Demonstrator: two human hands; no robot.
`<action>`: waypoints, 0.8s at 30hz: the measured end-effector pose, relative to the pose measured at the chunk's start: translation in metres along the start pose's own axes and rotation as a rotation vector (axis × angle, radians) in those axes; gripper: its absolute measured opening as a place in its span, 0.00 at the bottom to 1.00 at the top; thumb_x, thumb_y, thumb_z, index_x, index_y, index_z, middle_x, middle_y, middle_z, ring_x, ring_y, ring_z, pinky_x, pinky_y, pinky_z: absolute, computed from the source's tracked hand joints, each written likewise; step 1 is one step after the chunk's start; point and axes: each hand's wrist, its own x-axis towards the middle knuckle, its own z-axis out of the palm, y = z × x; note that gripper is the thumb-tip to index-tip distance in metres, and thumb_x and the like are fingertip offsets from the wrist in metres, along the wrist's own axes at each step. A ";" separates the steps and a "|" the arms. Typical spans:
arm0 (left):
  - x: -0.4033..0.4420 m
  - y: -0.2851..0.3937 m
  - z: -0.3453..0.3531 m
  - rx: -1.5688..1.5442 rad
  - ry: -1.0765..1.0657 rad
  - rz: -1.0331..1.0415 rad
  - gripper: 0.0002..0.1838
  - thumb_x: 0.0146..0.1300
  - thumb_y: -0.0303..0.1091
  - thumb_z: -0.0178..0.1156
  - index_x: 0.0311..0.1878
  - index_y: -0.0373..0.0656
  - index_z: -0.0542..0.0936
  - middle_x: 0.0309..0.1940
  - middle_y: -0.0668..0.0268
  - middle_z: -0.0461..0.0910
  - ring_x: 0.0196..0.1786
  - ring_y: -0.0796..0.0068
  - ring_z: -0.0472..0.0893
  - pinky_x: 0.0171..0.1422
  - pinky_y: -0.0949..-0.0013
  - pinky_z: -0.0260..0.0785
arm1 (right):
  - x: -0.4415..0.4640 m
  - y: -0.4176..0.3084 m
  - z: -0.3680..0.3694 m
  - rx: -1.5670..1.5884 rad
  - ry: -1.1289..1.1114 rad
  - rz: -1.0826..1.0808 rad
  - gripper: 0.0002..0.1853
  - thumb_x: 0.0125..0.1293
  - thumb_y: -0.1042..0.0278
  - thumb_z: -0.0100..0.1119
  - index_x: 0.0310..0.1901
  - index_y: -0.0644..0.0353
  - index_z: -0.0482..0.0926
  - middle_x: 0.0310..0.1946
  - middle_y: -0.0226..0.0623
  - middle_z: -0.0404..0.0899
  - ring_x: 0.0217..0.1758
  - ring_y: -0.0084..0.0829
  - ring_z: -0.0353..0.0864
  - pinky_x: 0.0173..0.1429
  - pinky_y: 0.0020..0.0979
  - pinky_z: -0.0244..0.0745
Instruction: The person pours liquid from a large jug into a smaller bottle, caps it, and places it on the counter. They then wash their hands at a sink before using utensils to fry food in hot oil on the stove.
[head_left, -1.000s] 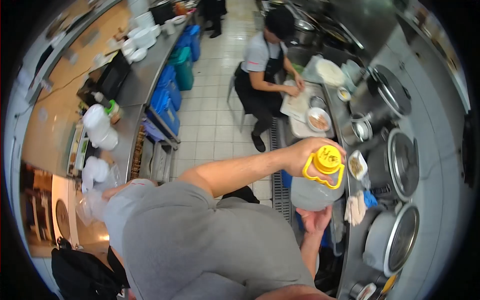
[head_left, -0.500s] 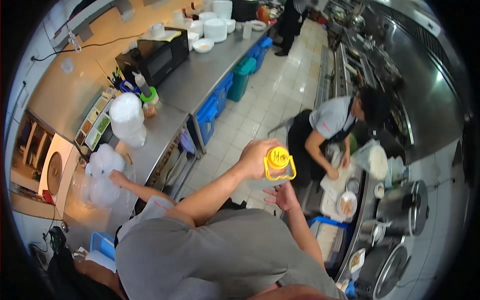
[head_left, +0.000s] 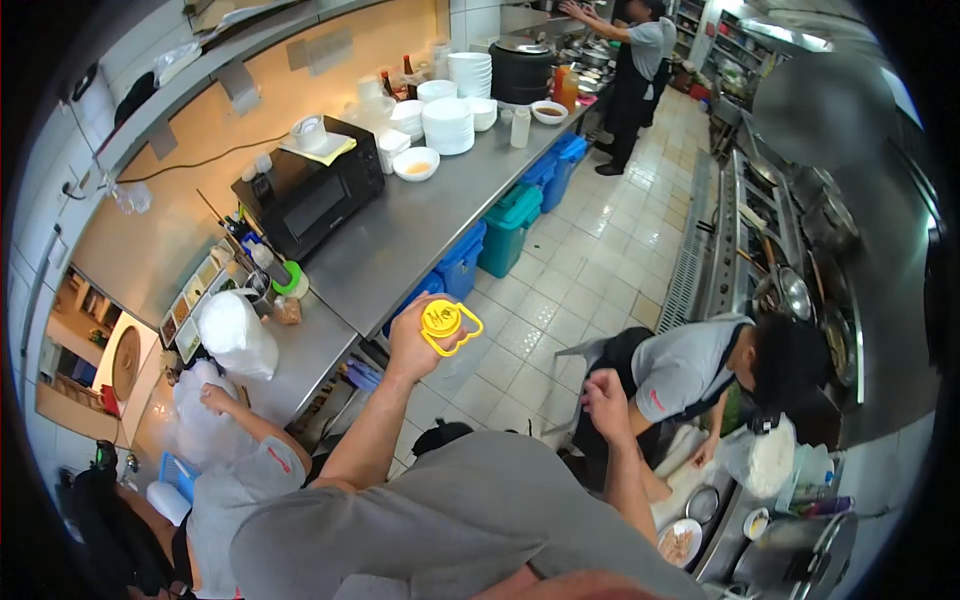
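Observation:
My left hand [head_left: 412, 345] grips a clear plastic jug by its upper part, out over the aisle beside the left counter. The jug's yellow cap [head_left: 440, 318], with dark handwriting on it, and its yellow loop handle face up at me; most of the clear body is hidden below. Raised at my right side, my right hand [head_left: 607, 405] has its fingers curled in, with nothing visible in them. It is apart from the jug and, in the view, overlaps a co-worker in a grey shirt [head_left: 685, 365] bending over the right-hand worktop.
The left steel counter [head_left: 400, 225] carries a microwave [head_left: 315, 190], stacked white bowls [head_left: 447, 125] and a bowl of liquid [head_left: 416, 164]. Blue and teal bins [head_left: 510, 230] stand beneath. Another person's hand [head_left: 218, 398] touches plastic bags at left. A stove [head_left: 770, 250] lines the right; someone stands farther back.
My view has swung toward the aisle. The jug in my left hand now appears farther left, away from my right hand. My right hand has risen and its spread fingers have curled.

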 end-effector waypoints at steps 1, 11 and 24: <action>0.013 -0.002 0.002 0.005 0.092 -0.048 0.25 0.47 0.39 0.81 0.47 0.41 0.84 0.43 0.58 0.86 0.51 0.58 0.85 0.76 0.55 0.65 | 0.031 -0.016 0.013 -0.145 -0.055 -0.195 0.08 0.73 0.65 0.60 0.44 0.62 0.78 0.40 0.39 0.81 0.34 0.26 0.81 0.38 0.30 0.79; 0.162 -0.122 0.033 0.025 0.247 -0.170 0.26 0.45 0.39 0.80 0.48 0.41 0.84 0.47 0.56 0.86 0.61 0.52 0.82 0.77 0.51 0.64 | 0.241 -0.277 0.237 -0.508 -0.551 -1.053 0.20 0.68 0.54 0.65 0.52 0.61 0.82 0.43 0.44 0.81 0.43 0.44 0.84 0.47 0.42 0.81; 0.397 -0.211 0.058 0.063 0.414 -0.181 0.17 0.52 0.37 0.73 0.45 0.42 0.84 0.44 0.55 0.87 0.55 0.49 0.84 0.74 0.53 0.68 | 0.478 -0.327 0.367 -1.031 -0.731 -1.028 0.20 0.64 0.51 0.63 0.43 0.63 0.81 0.34 0.47 0.84 0.39 0.49 0.87 0.42 0.45 0.82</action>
